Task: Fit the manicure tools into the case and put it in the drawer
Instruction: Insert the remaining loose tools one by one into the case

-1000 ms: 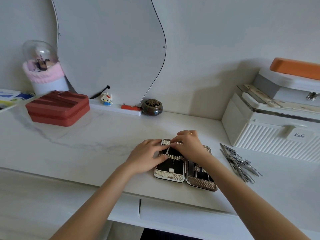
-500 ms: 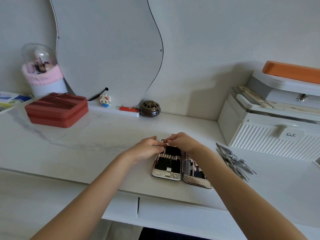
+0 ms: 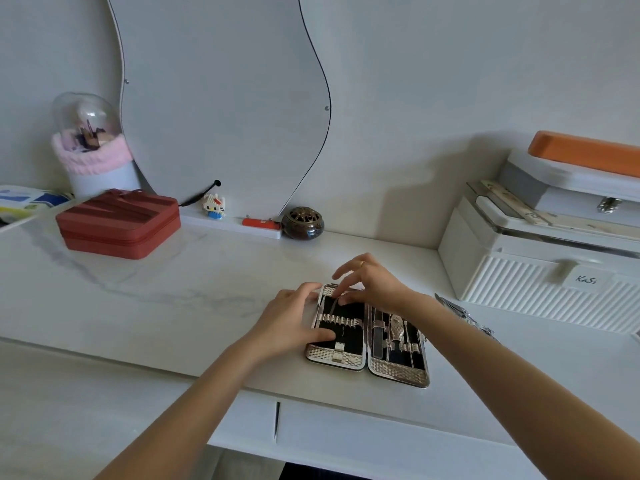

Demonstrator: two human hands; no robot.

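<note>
On bench, left to right:
Left hand (image 3: 289,322): rested flat on left half of open case (image 3: 367,336), fingers straight and loosely spread, thumb on black lining; it steadied, gripped nothing.
Case: lay open flat near front edge of bench (image 3: 173,292), long axis running front to back, hinge down the middle. Left half showed a mostly unfilled strap row; right half already held several tools.
Thin tool (image 3: 333,308): slim metal piece in left half, long axis roughly front to back, far tip under the right fingertips, near end at the strap row.
Right hand (image 3: 372,284): over far end of left half, index finger and thumb pinching or pressing the tool's far tip (cannot tell which), other fingers lifted and apart.
Key relation: strap row lay toward the person from the right fingers, so judged next move was sliding the tool nearward along its own axis; right hand nearer to it.
Loose tools (image 3: 460,313): small pile right of case, mostly hidden behind right forearm, apart from it.
Drawer (image 3: 381,445): closed, below bench front.
</note>
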